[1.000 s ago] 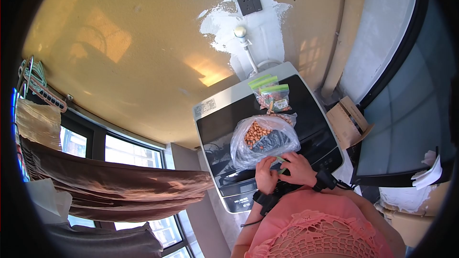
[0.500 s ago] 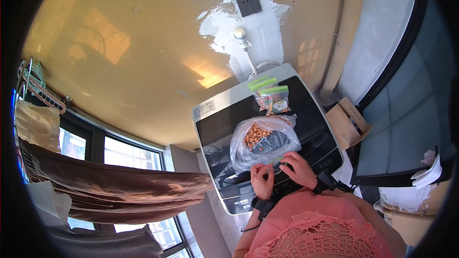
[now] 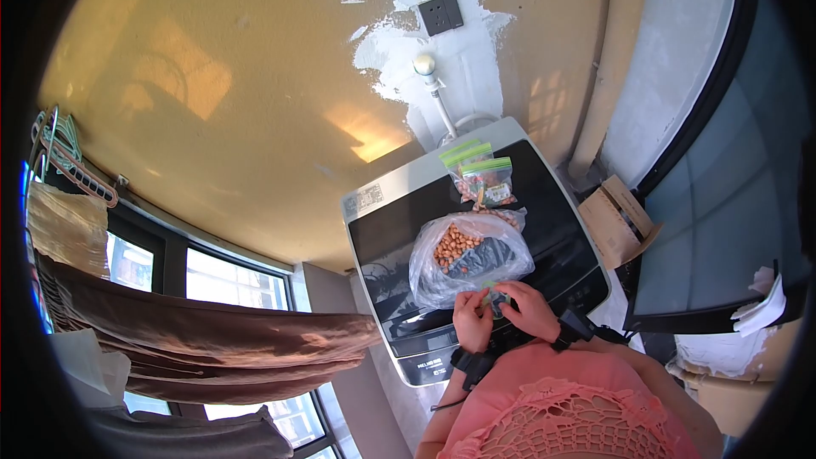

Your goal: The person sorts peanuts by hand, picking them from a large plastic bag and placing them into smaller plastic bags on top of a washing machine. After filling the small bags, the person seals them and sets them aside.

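My left hand (image 3: 471, 324) and my right hand (image 3: 530, 309) meet just below the open plastic bag (image 3: 427, 279). Fingers of both are pinched on a small zip bag (image 3: 494, 297), of which a green strip and some clear plastic show; the rest is hidden by the hands. Reddish-brown nuts that look like peanuts (image 3: 456, 245) lie in the left part of the large clear bag. Behind it are zip bags (image 3: 488, 180) with green tops and similar contents, partly overlapping. Everything rests on the black lid of a washing machine (image 3: 382, 242).
A white pipe (image 3: 440, 106) rises behind the machine, below a black wall socket (image 3: 441, 14). To the right stands an open cardboard box (image 3: 614, 225) beside a dark glass panel (image 3: 714, 204). Brown cloth (image 3: 212, 327) hangs at the left, by the windows.
My hands have drawn closer together, and more of the green strip shows between the fingers. The camera view has shifted slightly. The nuts and the other bags lie as before.
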A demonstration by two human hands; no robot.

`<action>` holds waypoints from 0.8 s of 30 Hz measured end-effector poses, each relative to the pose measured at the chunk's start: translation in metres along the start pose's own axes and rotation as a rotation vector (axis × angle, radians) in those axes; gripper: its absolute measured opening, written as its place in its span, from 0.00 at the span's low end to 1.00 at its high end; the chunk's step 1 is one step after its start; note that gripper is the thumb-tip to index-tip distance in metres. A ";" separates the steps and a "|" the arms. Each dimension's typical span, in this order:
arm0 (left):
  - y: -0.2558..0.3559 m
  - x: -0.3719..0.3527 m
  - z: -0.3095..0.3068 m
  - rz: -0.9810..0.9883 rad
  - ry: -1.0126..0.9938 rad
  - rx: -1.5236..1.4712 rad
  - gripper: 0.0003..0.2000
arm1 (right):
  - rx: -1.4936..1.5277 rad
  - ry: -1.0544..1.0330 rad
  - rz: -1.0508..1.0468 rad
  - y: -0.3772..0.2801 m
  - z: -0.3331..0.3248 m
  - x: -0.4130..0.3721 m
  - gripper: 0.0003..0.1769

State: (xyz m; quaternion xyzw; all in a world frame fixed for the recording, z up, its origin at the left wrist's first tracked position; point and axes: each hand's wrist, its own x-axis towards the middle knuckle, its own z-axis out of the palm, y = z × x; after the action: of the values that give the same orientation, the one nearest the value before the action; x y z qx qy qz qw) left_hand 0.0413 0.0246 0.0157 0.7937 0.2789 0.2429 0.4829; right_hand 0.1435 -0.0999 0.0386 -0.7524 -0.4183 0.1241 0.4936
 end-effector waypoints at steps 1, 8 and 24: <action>0.000 0.000 -0.001 -0.020 -0.002 -0.025 0.15 | 0.001 0.000 -0.001 0.000 -0.001 0.000 0.21; 0.002 0.002 -0.010 -0.051 -0.006 -0.053 0.14 | -0.011 0.092 -0.063 -0.003 -0.014 -0.003 0.16; 0.011 0.002 -0.009 0.037 -0.040 -0.018 0.11 | 0.008 0.052 -0.025 0.008 -0.008 -0.007 0.12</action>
State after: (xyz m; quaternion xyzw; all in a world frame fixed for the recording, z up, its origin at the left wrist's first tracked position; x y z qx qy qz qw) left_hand 0.0388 0.0276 0.0296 0.7989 0.2522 0.2386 0.4911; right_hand 0.1478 -0.1113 0.0344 -0.7479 -0.4144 0.1000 0.5088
